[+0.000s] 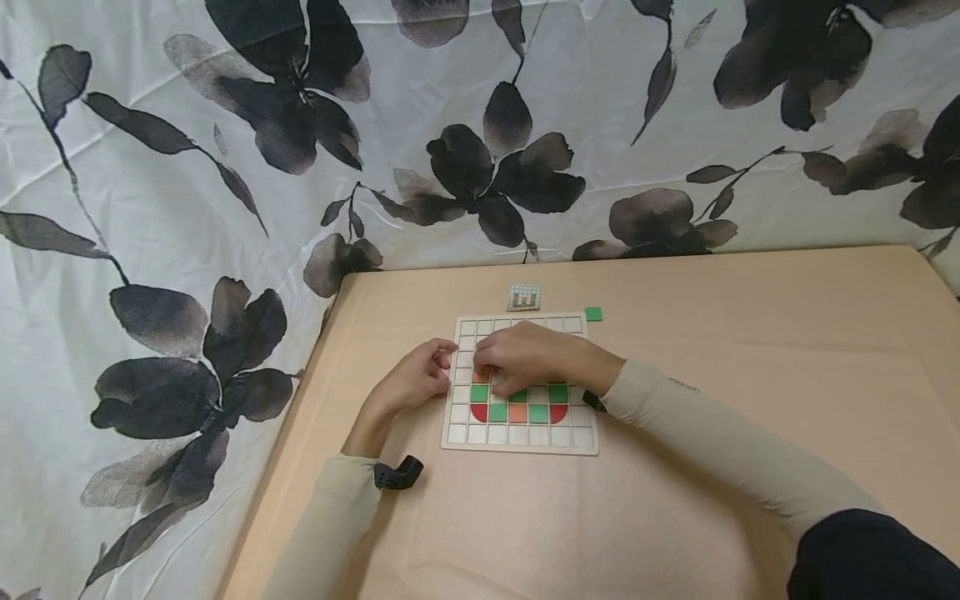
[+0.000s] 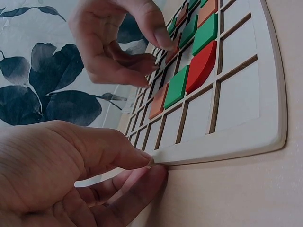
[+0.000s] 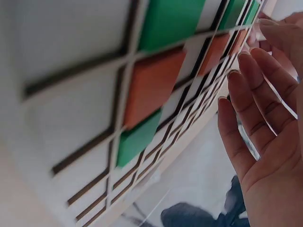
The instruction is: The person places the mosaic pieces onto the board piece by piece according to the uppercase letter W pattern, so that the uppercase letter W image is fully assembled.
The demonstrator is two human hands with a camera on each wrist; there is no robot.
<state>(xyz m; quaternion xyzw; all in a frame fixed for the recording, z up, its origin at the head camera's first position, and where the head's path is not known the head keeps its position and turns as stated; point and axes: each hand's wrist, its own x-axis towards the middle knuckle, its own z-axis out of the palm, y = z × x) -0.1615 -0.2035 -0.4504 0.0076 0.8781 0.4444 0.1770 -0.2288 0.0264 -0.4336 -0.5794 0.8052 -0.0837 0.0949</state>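
A white grid board [image 1: 520,446] lies on the table, with green, orange and red tiles in its cells. Among them are a green tile [image 2: 177,87], an orange tile [image 2: 158,101] and a rounded red tile [image 2: 201,68]. My left hand [image 1: 411,379] is at the board's left edge; in the left wrist view, its thumb and finger pinch that edge. Over the left-middle cells, my right hand [image 1: 525,354] hovers with fingers loosely bent and hides some tiles. No piece shows between its thumb and fingers in the left wrist view.
A small card with a grid pattern [image 1: 523,297] lies just behind the board. Beside the board's far right corner sits a loose green tile [image 1: 593,314]. A floral cloth [image 1: 450,242] hangs behind and left of the wooden table [image 1: 675,533].
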